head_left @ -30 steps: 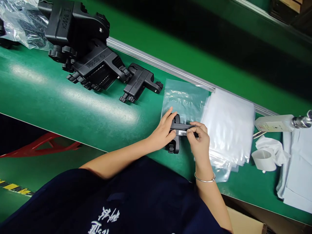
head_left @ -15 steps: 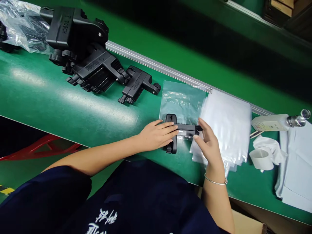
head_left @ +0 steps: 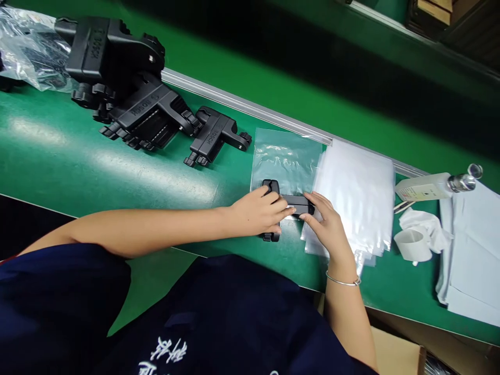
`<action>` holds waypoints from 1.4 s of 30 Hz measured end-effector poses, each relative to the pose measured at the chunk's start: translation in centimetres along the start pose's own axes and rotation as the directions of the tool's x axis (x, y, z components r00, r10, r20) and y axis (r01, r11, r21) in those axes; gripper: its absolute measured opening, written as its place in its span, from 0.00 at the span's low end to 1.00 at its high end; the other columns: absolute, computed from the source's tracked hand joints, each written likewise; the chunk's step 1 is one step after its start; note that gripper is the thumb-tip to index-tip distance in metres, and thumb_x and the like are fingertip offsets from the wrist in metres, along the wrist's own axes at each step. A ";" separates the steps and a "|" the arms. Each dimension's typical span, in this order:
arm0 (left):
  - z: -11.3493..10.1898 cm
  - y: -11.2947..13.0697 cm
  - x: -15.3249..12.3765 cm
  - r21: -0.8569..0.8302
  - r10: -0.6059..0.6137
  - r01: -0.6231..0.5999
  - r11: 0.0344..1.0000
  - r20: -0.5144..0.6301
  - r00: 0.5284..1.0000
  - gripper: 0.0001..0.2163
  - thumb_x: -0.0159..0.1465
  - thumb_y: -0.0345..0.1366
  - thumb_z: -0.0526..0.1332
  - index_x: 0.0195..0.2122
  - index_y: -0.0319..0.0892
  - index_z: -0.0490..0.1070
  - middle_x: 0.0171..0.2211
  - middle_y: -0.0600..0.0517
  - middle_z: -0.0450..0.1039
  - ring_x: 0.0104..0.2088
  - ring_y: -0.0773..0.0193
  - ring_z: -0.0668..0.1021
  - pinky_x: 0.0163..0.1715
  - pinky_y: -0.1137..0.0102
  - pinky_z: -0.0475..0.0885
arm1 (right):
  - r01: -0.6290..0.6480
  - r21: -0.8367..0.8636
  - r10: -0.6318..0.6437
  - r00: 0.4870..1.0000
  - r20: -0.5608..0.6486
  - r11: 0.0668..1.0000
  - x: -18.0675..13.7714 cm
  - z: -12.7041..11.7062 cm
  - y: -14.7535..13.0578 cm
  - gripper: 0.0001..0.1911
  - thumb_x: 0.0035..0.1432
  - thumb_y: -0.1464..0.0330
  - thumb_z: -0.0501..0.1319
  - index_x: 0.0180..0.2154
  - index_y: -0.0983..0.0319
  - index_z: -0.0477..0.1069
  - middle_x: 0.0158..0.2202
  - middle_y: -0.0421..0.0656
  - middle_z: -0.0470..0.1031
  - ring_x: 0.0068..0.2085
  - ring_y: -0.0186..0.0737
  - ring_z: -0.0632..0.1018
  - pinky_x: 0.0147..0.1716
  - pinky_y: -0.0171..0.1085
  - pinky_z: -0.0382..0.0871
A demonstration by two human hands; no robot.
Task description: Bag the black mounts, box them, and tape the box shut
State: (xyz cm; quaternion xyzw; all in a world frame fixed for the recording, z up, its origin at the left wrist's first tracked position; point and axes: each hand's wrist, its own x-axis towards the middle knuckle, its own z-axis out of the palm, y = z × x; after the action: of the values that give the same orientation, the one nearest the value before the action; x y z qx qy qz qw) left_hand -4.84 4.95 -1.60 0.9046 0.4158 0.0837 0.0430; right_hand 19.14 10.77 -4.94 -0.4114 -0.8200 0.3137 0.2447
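Note:
A black plastic clamp mount (head_left: 295, 204) lies in front of me, overlapping the near edge of a flat clear plastic bag (head_left: 288, 156). My left hand (head_left: 260, 212) lies across its wider end, fingers bent around it and fingertips by a pale label on the bar. At the other end, my right hand (head_left: 326, 221) grips the bar between thumb and fingers. Much of the wide end is hidden beneath my left hand. A similar mount (head_left: 213, 136) marked BOSCH rests behind and to the left.
More black mounts (head_left: 140, 109) are piled at the left, beside a filled clear bag (head_left: 33, 47). Right of my hands is a stack of clear bags (head_left: 357, 187), then a bottle (head_left: 425, 186), a white roll (head_left: 412, 246) and white sheets (head_left: 474, 250). A metal rail (head_left: 242, 107) runs behind.
My left fingers have bent and shifted along the clamp mount toward its label. My right thumb and fingers have closed in on the bar's end. The whole view has shifted slightly.

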 end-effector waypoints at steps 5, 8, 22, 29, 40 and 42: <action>0.4 -1.3 -3.3 -0.116 -0.074 0.069 0.991 -0.034 0.997 0.18 0.67 0.43 0.59 0.57 0.51 0.69 0.60 0.48 0.69 0.61 0.50 0.68 0.64 0.46 0.50 | 0.031 -0.030 -0.032 0.999 -0.017 0.999 0.0 0.2 0.4 0.25 0.61 0.52 0.60 0.57 0.54 0.68 0.56 0.47 0.73 0.61 0.51 0.69 0.60 0.55 0.63; 1.3 -1.3 -5.2 -0.276 -0.289 0.244 0.930 -0.132 0.948 0.18 0.69 0.42 0.54 0.59 0.48 0.67 0.62 0.46 0.66 0.62 0.52 0.67 0.65 0.47 0.52 | 0.070 -0.045 -0.073 0.996 -0.059 0.997 -0.1 0.9 0.4 0.26 0.62 0.52 0.59 0.57 0.56 0.67 0.55 0.50 0.71 0.59 0.52 0.70 0.58 0.57 0.65; 0.1 1.6 0.9 -0.827 -0.330 0.222 0.517 0.046 0.943 0.31 0.66 0.53 0.56 0.66 0.44 0.54 0.61 0.43 0.67 0.57 0.51 0.73 0.56 0.58 0.69 | -0.309 0.347 0.310 0.949 0.053 0.886 -8.5 -0.1 -3.8 0.32 0.54 0.55 0.66 0.59 0.56 0.66 0.51 0.50 0.77 0.48 0.52 0.79 0.48 0.51 0.75; 2.6 -1.9 2.5 -0.327 -0.012 0.075 0.942 0.190 0.982 0.29 0.66 0.48 0.59 0.65 0.45 0.58 0.67 0.42 0.57 0.67 0.45 0.59 0.64 0.46 0.52 | -0.347 0.552 0.478 0.872 -0.108 0.758 -15.1 -1.3 -0.1 0.27 0.50 0.55 0.68 0.51 0.57 0.75 0.52 0.50 0.78 0.52 0.55 0.78 0.52 0.49 0.73; 4.0 -5.3 8.1 -0.015 -0.298 0.299 0.954 0.028 0.954 0.16 0.70 0.35 0.52 0.57 0.41 0.67 0.63 0.42 0.64 0.63 0.52 0.66 0.61 0.55 0.62 | -0.263 0.662 0.485 0.857 -0.173 0.702 -15.2 -1.4 -0.1 0.25 0.48 0.53 0.69 0.47 0.55 0.78 0.48 0.48 0.80 0.49 0.55 0.80 0.49 0.47 0.75; 3.5 -4.8 7.7 0.000 -0.296 0.296 0.955 0.017 0.955 0.13 0.70 0.33 0.50 0.48 0.40 0.72 0.54 0.41 0.72 0.56 0.52 0.73 0.53 0.60 0.70 | -0.257 0.663 0.484 0.856 -0.181 0.703 -15.4 -1.4 -0.1 0.25 0.48 0.53 0.69 0.47 0.55 0.78 0.48 0.48 0.80 0.49 0.55 0.80 0.49 0.48 0.75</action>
State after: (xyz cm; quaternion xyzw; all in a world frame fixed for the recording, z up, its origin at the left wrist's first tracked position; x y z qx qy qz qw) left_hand -2.78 13.89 -4.84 0.8328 0.5460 0.0692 0.0594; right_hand 28.33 -1.57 -6.10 -0.5151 -0.5140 0.5307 0.4345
